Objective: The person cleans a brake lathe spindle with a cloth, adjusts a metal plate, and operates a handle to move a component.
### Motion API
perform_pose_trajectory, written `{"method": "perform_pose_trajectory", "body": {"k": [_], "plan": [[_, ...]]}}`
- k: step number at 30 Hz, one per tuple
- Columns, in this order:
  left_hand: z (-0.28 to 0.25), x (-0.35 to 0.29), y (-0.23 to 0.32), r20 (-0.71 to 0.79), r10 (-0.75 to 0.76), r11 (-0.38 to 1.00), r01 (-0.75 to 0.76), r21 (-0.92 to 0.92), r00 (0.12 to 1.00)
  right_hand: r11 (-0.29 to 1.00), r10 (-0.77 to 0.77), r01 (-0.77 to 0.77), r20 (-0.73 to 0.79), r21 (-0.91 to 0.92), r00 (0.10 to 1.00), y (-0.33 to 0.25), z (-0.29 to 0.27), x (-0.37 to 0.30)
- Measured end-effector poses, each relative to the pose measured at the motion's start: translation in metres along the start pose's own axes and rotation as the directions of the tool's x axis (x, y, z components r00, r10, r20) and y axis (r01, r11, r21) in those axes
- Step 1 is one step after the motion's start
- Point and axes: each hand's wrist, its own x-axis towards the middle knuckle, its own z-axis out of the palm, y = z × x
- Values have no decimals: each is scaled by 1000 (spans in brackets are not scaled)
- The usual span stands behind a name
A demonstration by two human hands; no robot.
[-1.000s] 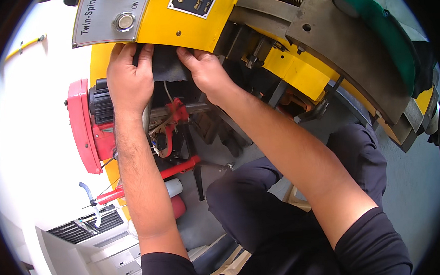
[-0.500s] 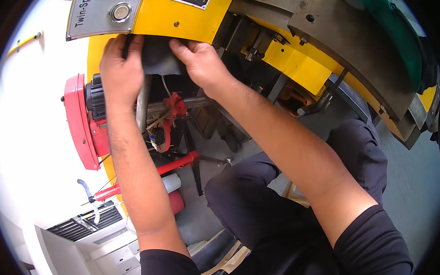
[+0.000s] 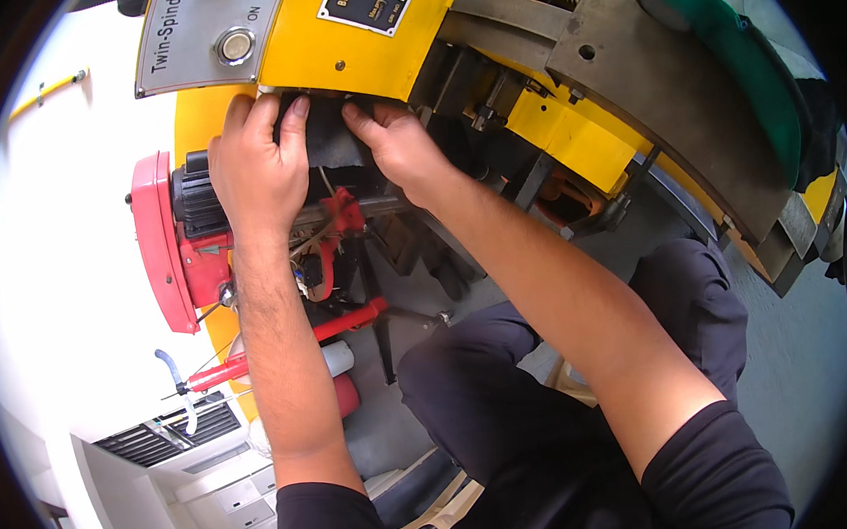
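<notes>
Beneath the lower edge of a yellow machine housing [image 3: 301, 52], a dark, flexible-looking sheet [image 3: 335, 141] hangs between my hands. My left hand [image 3: 261, 172] grips its left side, thumb in front and fingers reaching up behind the panel edge. My right hand [image 3: 404, 152] pinches the right side, thumb on the front face and the other fingers partly hidden behind. The sheet's top runs up under the housing, where its upper end is out of sight. Just above my left hand is a grey control plate [image 3: 173, 48] with a round metal push button [image 3: 234, 47].
A red machine unit [image 3: 163, 243] with a black motor [image 3: 198, 194] sits left of my left forearm. Red frame parts [image 3: 336, 320] and wires lie below. A heavy curved steel plate [image 3: 671, 93] and green cloth [image 3: 717, 53] are at right, beside a yellow bracket [image 3: 574, 140].
The machine sits slightly lower in view. My left hand has shifted right, its thumb now over the sheet, narrowing the gap between my hands. A metal tube beside it is now covered.
</notes>
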Motion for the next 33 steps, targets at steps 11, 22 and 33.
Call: {"method": "perform_pose_trajectory", "body": {"k": [11, 22, 33], "plan": [[4, 5, -17, -14, -126, 973, 121, -197, 992, 979, -154, 156, -26, 129, 988, -16, 20, -8], [-1, 1, -21, -41, -62, 998, 60, -31, 997, 997, 64, -62, 43, -55, 997, -24, 19, -12], [-5, -7, -35, -137, -108, 989, 121, 86, 985, 937, 253, -220, 95, -273, 963, -30, 24, -15]]}}
